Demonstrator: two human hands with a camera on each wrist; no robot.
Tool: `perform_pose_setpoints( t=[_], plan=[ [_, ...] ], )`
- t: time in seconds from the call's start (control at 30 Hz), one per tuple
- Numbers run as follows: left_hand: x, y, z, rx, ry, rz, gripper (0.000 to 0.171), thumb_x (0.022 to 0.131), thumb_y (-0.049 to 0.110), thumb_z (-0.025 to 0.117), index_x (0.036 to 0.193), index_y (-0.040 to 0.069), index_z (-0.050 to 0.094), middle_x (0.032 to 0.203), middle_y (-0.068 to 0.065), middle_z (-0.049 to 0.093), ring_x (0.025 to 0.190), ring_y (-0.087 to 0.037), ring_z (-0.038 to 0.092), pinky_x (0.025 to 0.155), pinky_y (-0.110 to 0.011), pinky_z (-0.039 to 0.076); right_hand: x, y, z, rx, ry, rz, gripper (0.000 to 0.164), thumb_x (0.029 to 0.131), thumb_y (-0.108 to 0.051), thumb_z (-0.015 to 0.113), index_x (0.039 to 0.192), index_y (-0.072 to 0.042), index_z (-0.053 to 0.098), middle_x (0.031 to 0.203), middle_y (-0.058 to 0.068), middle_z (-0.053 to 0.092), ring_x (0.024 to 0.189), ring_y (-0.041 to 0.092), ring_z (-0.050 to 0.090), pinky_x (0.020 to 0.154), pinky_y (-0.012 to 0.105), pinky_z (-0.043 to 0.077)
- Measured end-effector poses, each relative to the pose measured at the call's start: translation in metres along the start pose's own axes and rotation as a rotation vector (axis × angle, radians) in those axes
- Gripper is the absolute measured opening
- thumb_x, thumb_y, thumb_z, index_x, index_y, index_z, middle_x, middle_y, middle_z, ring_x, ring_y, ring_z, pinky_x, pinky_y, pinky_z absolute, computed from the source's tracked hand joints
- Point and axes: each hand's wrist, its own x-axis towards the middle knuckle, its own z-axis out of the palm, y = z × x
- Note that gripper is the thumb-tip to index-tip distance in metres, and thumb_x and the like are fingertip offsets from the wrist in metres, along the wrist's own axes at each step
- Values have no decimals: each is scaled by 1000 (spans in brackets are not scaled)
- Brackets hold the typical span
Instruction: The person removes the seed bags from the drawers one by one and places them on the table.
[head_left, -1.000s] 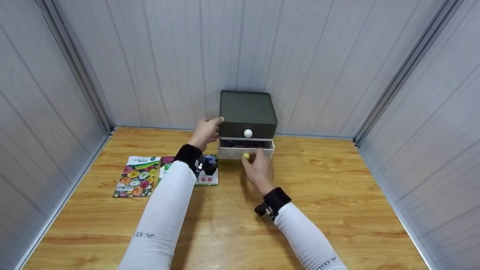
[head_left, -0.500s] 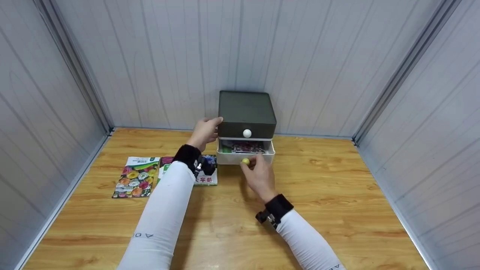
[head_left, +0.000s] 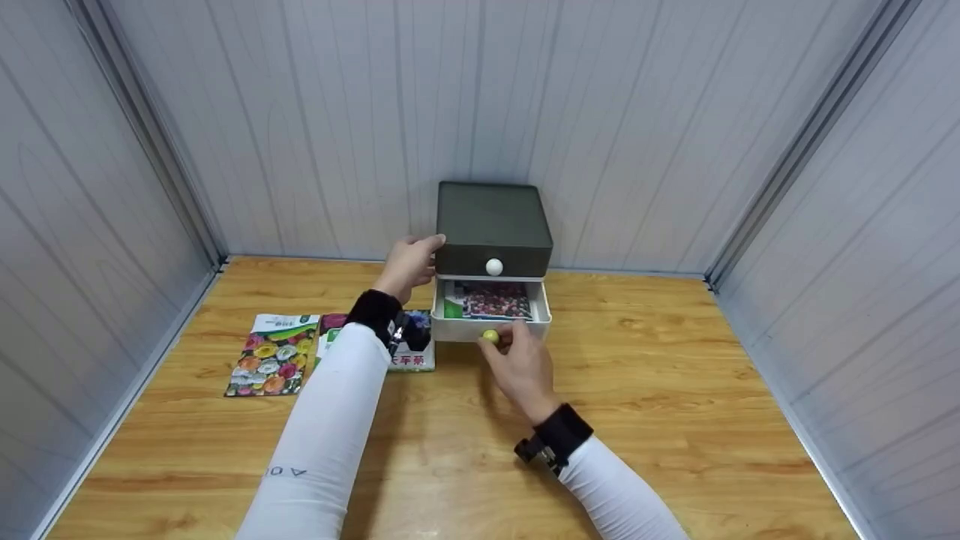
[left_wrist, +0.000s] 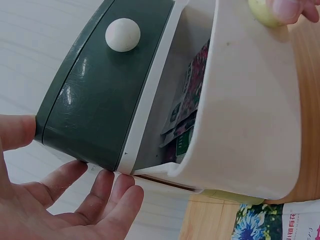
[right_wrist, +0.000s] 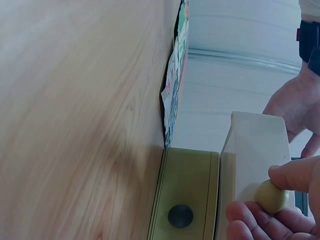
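A small stacked drawer box (head_left: 493, 216) stands near the back wall, with a dark green top tier and its white knob (left_wrist: 122, 35). Its white middle drawer (head_left: 456, 330) is pulled out, showing flower-pictured packets (head_left: 496, 300) lying inside. My right hand (head_left: 523, 369) pinches that drawer's yellow-green knob (right_wrist: 271, 196) between thumb and fingers. At the box's left side, my left hand (head_left: 409, 268) holds the dark green tier, thumb at its upper edge and fingertips along the side (left_wrist: 75, 200). Below, the olive bottom drawer (right_wrist: 190, 170) with its dark knob (right_wrist: 180, 216) is closed.
Left of the box, a flower seed packet (head_left: 274, 354) lies flat on the wooden table (head_left: 645, 420). More packets (head_left: 420, 361) lie beside it, partly hidden under my left forearm. Pale panel walls (head_left: 337, 135) enclose the table at the back and both sides.
My right hand has drawn the white middle drawer toward me, so more of the packets inside shows. The left hand stays at the box's side.
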Motion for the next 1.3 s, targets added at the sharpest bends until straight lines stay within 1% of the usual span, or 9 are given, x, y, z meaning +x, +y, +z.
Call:
perform_pose_setpoints(
  t=[0.17,0.37,0.53,0.63,0.83,0.93,1.07,1.3],
  plan=[
    [1,-2,0,10,3,10,78,113,38,61,170,-6,29,157,-31,54,144,-45,58,123,-52,46,-9,0,-2,-44,33,-62,28,96,-29,90,104,-12,69,93,4,78,82,20,74,71,42,62],
    [0,-1,-1,21,-2,9,77,114,39,60,170,-6,31,157,-30,54,144,-43,57,124,-51,46,-17,-4,-4,-69,16,-57,28,96,-30,90,104,-13,69,94,3,78,82,19,73,71,39,62],
    [1,-1,-2,11,-3,7,74,114,38,61,168,-6,35,154,-30,56,142,-43,59,123,-51,47,-24,-4,-5,-106,18,-87,28,96,-29,90,104,-13,68,93,2,77,80,17,73,69,37,62],
    [1,-1,-2,6,-4,7,73,113,37,61,167,-6,36,153,-30,57,142,-44,60,123,-51,47,-27,-5,-7,-107,15,-97,29,96,-28,91,103,-13,67,93,3,77,80,17,73,70,36,62],
    [2,-2,-2,12,-1,1,76,113,38,61,168,-6,33,155,-29,57,143,-43,59,123,-51,47,-32,-8,-10,-109,6,-88,30,95,-30,91,103,-14,68,93,3,78,79,15,72,70,34,62],
    [2,-3,-2,11,0,1,76,113,39,62,169,-6,33,154,-30,57,143,-44,59,123,-51,47,-34,-9,-11,-126,10,-101,30,94,-31,92,103,-14,69,92,1,77,78,15,72,68,33,61],
    [2,-3,-3,6,-9,9,75,113,39,61,167,-6,35,155,-30,56,143,-45,58,124,-52,46,-37,-10,-12,-136,18,-120,30,93,-31,93,101,-14,69,90,0,77,76,14,71,66,34,60],
    [2,-3,-4,8,-24,11,74,114,38,60,168,-7,34,158,-30,53,147,-46,55,127,-53,42,-42,-11,-14,-147,14,-123,30,92,-33,94,100,-16,69,89,-2,77,75,13,71,66,34,59]
  ],
)
